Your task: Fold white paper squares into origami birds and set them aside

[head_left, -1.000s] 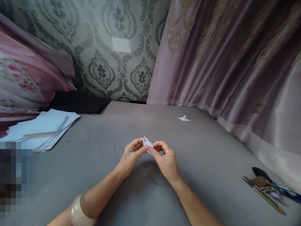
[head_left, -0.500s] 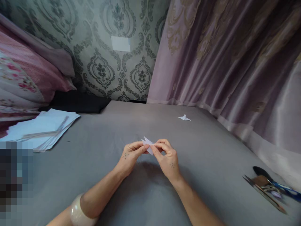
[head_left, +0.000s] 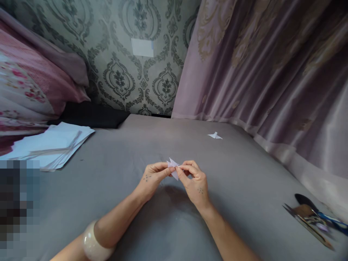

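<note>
A small piece of folded white paper (head_left: 173,165) with pointed corners is held above the grey surface, between both hands. My left hand (head_left: 155,177) pinches its left side, thumb in front and fingers behind. From the other side, my right hand (head_left: 194,180) grips the paper's right edge between thumb and curled fingertips. The fingertips of the two hands nearly meet, and they hide part of the folds. Farther back to the right, a second folded white paper shape (head_left: 215,136) with spread wings lies on the grey surface (head_left: 152,134).
A stack of white sheets (head_left: 51,143) lies at left, with a black folded item (head_left: 95,115) behind it. Scissors and a pencil-like stick (head_left: 315,232) lie in a cluster at far right. Purple curtains (head_left: 231,83) hang along the right side.
The view has shifted slightly, so the surroundings sit a little to the right. Both hands keep the same pinch on the folded paper, with hardly any visible movement.
</note>
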Demonstrator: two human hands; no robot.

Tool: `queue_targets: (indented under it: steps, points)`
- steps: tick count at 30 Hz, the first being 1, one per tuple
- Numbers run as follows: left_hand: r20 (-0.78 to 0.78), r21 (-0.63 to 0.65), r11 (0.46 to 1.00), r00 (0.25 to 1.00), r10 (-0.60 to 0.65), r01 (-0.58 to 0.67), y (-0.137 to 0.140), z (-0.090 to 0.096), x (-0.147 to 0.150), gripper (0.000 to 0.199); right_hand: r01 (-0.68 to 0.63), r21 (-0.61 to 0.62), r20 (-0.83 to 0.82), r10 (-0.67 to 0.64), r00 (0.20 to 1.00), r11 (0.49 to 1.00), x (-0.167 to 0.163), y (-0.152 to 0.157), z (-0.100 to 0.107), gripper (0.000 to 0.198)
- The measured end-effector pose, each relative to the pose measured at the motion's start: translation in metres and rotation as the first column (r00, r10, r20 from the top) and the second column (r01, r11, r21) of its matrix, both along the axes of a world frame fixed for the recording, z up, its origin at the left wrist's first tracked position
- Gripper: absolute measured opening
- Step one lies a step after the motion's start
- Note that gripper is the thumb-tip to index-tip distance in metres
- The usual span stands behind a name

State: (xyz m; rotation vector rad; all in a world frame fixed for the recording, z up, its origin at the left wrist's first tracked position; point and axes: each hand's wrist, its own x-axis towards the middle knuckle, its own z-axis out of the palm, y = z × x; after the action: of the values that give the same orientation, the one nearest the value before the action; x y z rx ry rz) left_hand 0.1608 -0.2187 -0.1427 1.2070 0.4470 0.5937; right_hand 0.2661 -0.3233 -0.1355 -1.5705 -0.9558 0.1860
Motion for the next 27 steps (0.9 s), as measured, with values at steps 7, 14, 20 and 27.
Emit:
queue_targets:
  steps: [7,14,20,27]
  points:
    - [-0.040,0.062,0.997,0.998,0.039,-0.037,0.000,0.001,0.000,0.015,-0.001,-0.029,-0.063,-0.001,0.998,1.000,0.003,0.001,0.001,0.017]
    - [-0.042,0.056,0.998,0.999,0.018,-0.015,-0.001,0.005,0.000,0.018,-0.215,-0.068,-0.294,0.187,0.937,0.974,0.011,-0.001,0.001,0.021]
    - [-0.068,-0.020,0.997,0.995,0.070,-0.072,-0.003,0.007,0.000,0.021,-0.145,-0.096,-0.444,0.088,0.892,0.985,0.005,0.002,-0.002,0.020]
    - [-0.058,-0.022,0.997,0.996,0.072,-0.073,-0.005,0.006,0.001,0.023,-0.180,-0.035,-0.457,0.144,0.878,0.983,0.002,0.001,0.002,0.024]
